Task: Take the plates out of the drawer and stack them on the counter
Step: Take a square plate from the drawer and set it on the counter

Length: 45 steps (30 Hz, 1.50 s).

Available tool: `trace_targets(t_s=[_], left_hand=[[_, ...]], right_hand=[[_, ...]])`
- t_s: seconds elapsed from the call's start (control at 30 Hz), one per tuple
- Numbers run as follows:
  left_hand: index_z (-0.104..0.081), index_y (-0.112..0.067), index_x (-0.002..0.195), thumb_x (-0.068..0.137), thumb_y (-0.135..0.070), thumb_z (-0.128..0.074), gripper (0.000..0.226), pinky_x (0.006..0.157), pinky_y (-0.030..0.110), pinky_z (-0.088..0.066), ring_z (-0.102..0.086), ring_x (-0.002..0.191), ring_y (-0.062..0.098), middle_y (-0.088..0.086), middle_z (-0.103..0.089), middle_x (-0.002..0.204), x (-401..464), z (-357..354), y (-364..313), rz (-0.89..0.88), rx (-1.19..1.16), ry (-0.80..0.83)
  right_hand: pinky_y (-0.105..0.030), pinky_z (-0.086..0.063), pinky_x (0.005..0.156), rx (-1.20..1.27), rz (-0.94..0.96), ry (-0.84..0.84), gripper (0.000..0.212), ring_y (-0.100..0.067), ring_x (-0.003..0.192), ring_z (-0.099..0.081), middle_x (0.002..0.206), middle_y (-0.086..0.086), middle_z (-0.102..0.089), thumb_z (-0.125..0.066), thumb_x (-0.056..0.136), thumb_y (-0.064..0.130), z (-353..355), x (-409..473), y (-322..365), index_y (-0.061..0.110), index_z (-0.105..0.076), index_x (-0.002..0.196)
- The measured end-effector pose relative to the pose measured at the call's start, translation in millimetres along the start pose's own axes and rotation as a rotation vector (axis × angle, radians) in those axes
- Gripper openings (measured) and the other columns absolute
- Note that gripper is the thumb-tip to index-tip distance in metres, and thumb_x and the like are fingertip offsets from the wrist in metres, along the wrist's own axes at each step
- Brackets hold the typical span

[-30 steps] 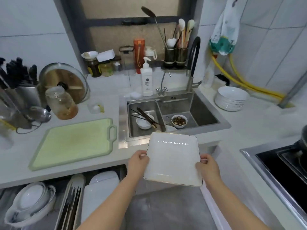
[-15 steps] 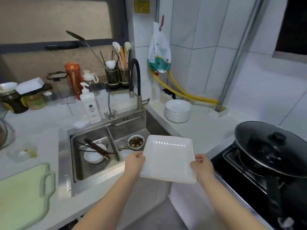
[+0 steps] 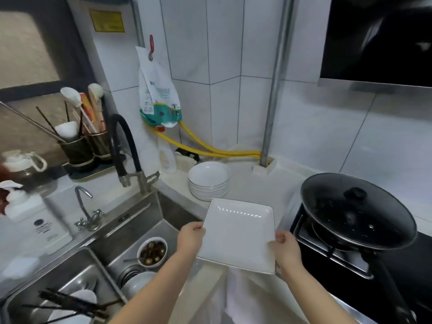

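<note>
Both hands' fingers (image 3: 195,226) clamp the white square plate (image 3: 238,233), now carried from the drawer toward the stacked round white plates (image 3: 209,181) on the bench (image 3: 268,185) just beyond.

White square plate (image 3: 238,235), near-level, airborne

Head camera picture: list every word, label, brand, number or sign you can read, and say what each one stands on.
None can be read for certain.
Yellow sign on the wall: dark print, too blurred.
Hanging bag: printed text, too small to read.
White soap bottle by the sink: round dark logo and small lines, blurred.
Square plate, held by the left hand and right hand: no text.
</note>
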<state>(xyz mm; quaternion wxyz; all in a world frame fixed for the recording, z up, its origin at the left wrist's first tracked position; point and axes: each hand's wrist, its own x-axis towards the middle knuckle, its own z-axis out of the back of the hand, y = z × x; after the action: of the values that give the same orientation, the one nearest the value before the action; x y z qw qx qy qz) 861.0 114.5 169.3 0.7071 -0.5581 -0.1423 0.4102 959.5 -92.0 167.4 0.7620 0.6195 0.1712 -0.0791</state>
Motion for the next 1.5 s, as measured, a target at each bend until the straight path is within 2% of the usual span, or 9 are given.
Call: trace_targets(t_s=[0.23, 0.43, 0.63, 0.73, 0.87, 1.03, 1.2, 1.37, 1.5], left_hand=[[-0.072, -0.011, 0.1, 0.085, 0.004, -0.04, 0.039, 0.077, 0.027, -0.043, -0.056, 0.084, 0.022, 0.007, -0.066, 0.091, 61.4, -22.7, -18.2, -0.038, 0.104, 0.103], [-0.069, -0.011, 0.108, 0.083, 0.01, -0.036, 0.047, 0.075, 0.025, -0.04, -0.058, 0.088, 0.024, 0.014, -0.069, 0.101, 110.9, -50.1, -31.3, -0.056, 0.154, 0.173], [-0.071, -0.014, 0.105, 0.082, 0.01, -0.039, 0.046, 0.065, 0.024, -0.037, -0.052, 0.081, 0.019, 0.003, -0.063, 0.088, 154.0, -76.4, -32.2, -0.065, 0.216, 0.196], [-0.07, -0.014, 0.106, 0.083, 0.01, -0.041, 0.044, 0.072, 0.027, -0.04, -0.058, 0.09, 0.031, 0.016, -0.068, 0.097, 167.9, -89.3, -26.3, -0.048, 0.191, 0.184], [-0.07, -0.014, 0.111, 0.083, 0.008, -0.044, 0.044, 0.067, 0.016, -0.032, -0.06, 0.09, 0.022, 0.011, -0.071, 0.098, 178.6, -107.1, -15.5, -0.013, 0.169, 0.156], [-0.073, -0.011, 0.106, 0.085, 0.001, -0.055, 0.03, 0.065, 0.02, -0.036, -0.052, 0.077, 0.011, -0.005, -0.065, 0.082, 188.8, -121.2, -11.2, 0.096, 0.042, 0.058], [-0.072, -0.004, 0.105, 0.084, 0.002, -0.06, 0.025, 0.063, 0.015, -0.04, -0.053, 0.081, 0.014, 0.007, -0.069, 0.088, 198.4, -127.9, -7.8, 0.173, -0.034, 0.003], [-0.068, -0.002, 0.111, 0.085, 0.002, -0.059, 0.027, 0.084, 0.018, -0.036, -0.059, 0.096, 0.018, 0.011, -0.07, 0.114, 203.8, -131.5, -5.8, 0.207, -0.036, 0.015], [-0.065, 0.0, 0.115, 0.087, 0.004, -0.056, 0.03, 0.069, 0.006, -0.041, -0.056, 0.093, 0.017, 0.013, -0.067, 0.118, 206.8, -131.8, -8.0, 0.209, -0.05, 0.033]], right_hand=[[-0.03, -0.041, 0.062, -0.01, -0.016, -0.087, 0.023, -0.023, 0.078, -0.053, 0.092, -0.008, -0.057, -0.049, 0.082, -0.009, -8.8, 34.6, 13.3, 0.005, -0.057, 0.098], [-0.033, -0.041, 0.074, -0.022, -0.076, -0.105, 0.028, -0.026, 0.084, -0.053, 0.098, -0.011, -0.056, -0.048, 0.085, -0.01, -19.0, 78.4, 14.5, 0.001, -0.056, 0.11], [-0.049, -0.047, 0.095, 0.018, -0.133, -0.13, 0.026, -0.029, 0.088, -0.057, 0.096, -0.011, -0.06, -0.052, 0.083, -0.012, -29.9, 125.5, 11.0, 0.005, -0.058, 0.102], [-0.04, -0.047, 0.082, 0.042, -0.141, -0.158, 0.028, -0.026, 0.081, -0.056, 0.08, -0.005, -0.059, -0.052, 0.081, -0.014, -33.6, 141.5, 6.6, 0.009, -0.058, 0.095], [-0.026, -0.042, 0.064, 0.066, -0.148, -0.175, 0.032, -0.02, 0.07, -0.054, 0.072, 0.0, -0.059, -0.049, 0.08, -0.02, -35.4, 159.9, 0.7, 0.009, -0.059, 0.089], [-0.034, -0.044, 0.076, 0.053, -0.173, -0.184, 0.034, -0.024, 0.077, -0.057, 0.073, 0.001, -0.063, -0.052, 0.078, -0.018, -37.1, 179.6, -5.9, 0.011, -0.063, 0.092], [-0.037, -0.047, 0.08, 0.049, -0.208, -0.187, 0.038, -0.025, 0.079, -0.061, 0.077, 0.001, -0.066, -0.053, 0.077, -0.018, -40.0, 188.9, -11.4, 0.015, -0.065, 0.094], [-0.037, -0.048, 0.085, 0.037, -0.211, -0.186, 0.04, -0.025, 0.08, -0.062, 0.077, 0.002, -0.066, -0.05, 0.077, -0.019, -42.7, 191.4, -15.1, 0.013, -0.065, 0.095], [-0.041, -0.049, 0.09, -0.018, -0.206, -0.179, 0.037, -0.027, 0.085, -0.061, 0.084, -0.005, -0.065, -0.049, 0.078, -0.017, -44.4, 192.2, -17.7, 0.005, -0.063, 0.104]])
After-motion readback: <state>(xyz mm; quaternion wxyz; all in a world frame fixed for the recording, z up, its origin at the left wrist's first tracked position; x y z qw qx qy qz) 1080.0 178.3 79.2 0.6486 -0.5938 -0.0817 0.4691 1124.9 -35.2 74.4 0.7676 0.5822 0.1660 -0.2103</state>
